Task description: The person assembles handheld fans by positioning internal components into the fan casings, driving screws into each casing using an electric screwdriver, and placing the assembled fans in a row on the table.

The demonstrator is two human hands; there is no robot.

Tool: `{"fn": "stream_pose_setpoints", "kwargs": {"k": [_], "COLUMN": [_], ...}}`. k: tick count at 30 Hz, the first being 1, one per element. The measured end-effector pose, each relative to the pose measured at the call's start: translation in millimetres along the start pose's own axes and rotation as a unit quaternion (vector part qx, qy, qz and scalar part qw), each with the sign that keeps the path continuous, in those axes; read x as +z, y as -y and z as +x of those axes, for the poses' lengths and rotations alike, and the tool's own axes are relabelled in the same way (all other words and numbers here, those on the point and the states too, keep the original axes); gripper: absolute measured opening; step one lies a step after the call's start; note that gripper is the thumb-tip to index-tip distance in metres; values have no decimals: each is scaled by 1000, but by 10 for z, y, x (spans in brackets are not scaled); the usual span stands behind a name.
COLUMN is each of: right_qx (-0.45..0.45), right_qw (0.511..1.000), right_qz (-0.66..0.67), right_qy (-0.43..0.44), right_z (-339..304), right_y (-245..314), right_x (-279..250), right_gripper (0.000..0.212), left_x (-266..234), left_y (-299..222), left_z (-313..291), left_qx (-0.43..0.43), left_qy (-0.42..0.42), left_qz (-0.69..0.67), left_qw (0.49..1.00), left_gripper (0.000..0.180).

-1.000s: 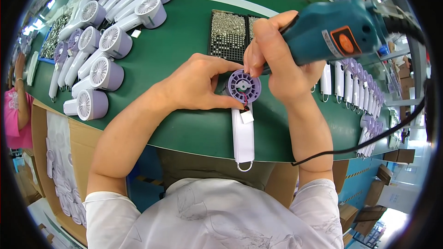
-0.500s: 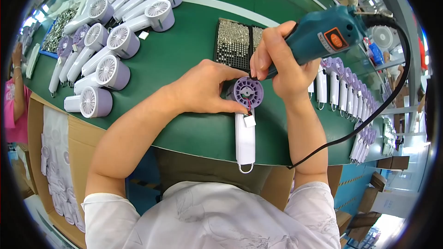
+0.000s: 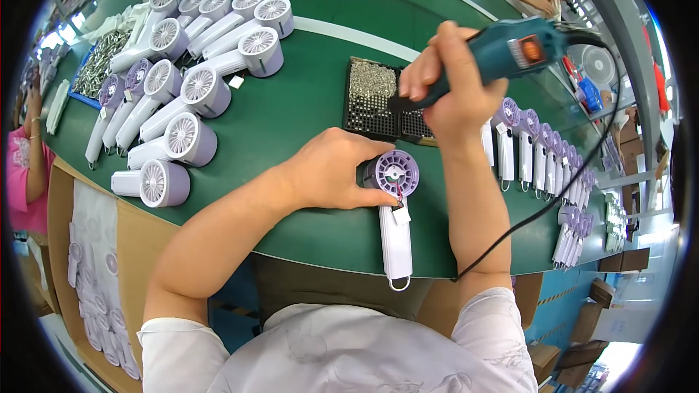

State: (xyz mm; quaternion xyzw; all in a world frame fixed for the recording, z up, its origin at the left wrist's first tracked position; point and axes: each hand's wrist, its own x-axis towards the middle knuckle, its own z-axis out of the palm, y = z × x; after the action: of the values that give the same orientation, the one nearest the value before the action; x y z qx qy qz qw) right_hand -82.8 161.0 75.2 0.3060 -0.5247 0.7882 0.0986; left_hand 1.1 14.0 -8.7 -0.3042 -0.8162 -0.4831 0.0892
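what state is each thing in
Held fan: uncovered, wires showing
Left hand: gripping held fan
Right hand: gripping power driver
Power driver: tip off held fan
Black tray: metal pieces inside
Fans at right: heads uncovered
Fans at left: mostly grille-covered
Carton: open, parts inside

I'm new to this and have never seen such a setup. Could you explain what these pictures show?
There is no robot here, just a person's two bare hands. Every picture comes from one wide fisheye camera on the person's head, looking down, so straight edges look bent. The left hand holds a fan unit around its round purple end, at the near edge of a green table. The right hand grips a teal power tool, its tip above black trays of small metal pieces. More fans lie at left, and similar purple-topped units at right.
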Motion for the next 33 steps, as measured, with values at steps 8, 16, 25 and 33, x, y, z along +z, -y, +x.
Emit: {"fn": "stream_pose_setpoints", "kwargs": {"k": [8,16,25,33], "right_qx": [15,23,15,15], "right_qw": [1000,1000,999,990], "right_qz": [-9,-15,-33,-122], "right_qy": [-2,-3,7,64], "right_z": [-86,-118,-130,-161], "right_y": [-325,-320,-335,-299], "right_x": [-81,-66,-47,88], "right_gripper": [12,11,9,12], "left_x": [34,21,13,-59], "left_y": [18,-12,-18,-126], "left_z": [10,22,36,41], "left_qx": [17,15,13,-61], "left_qy": [-16,-11,-12,38], "left_qz": [-5,-6,-13,-4], "left_qw": [1000,1000,1000,997], "left_gripper": [68,68,67,63]}}
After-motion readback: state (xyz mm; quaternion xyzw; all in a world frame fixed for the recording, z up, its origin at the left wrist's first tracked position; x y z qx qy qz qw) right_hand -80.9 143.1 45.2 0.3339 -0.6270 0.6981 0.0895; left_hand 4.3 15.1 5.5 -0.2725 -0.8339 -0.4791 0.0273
